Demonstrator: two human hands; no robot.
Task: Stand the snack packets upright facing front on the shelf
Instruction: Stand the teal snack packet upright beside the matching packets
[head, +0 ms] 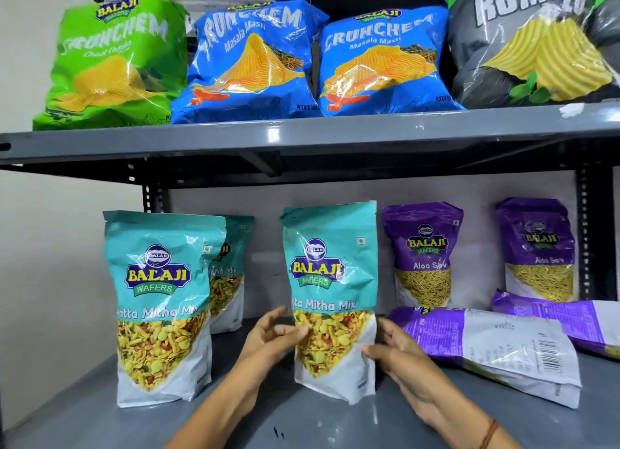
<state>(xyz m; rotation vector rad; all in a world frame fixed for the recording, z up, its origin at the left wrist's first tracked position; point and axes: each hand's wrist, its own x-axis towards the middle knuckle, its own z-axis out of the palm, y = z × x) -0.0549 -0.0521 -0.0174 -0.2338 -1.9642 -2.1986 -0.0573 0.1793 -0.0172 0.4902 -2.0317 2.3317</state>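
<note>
A teal Khatta Mitha Mix packet (330, 281) stands upright, front facing me, in the middle of the lower shelf (100, 418). My left hand (268, 338) holds its left edge with the thumb on the front. My right hand (396, 351) holds its lower right edge. Another teal packet (161, 301) stands upright at the left, with a third (231, 281) behind it. Two purple Aloo Sev packets (422, 257) (540, 247) stand at the back right. Two more purple packets (496, 344) (570, 318) lie flat at the right, back sides up.
The upper shelf (302, 136) carries a green chip bag (114, 63), two blue chip bags (248, 59) (382, 59) and a grey one (533, 42). A black slotted upright (590, 234) stands at the back right. A wall lies to the left.
</note>
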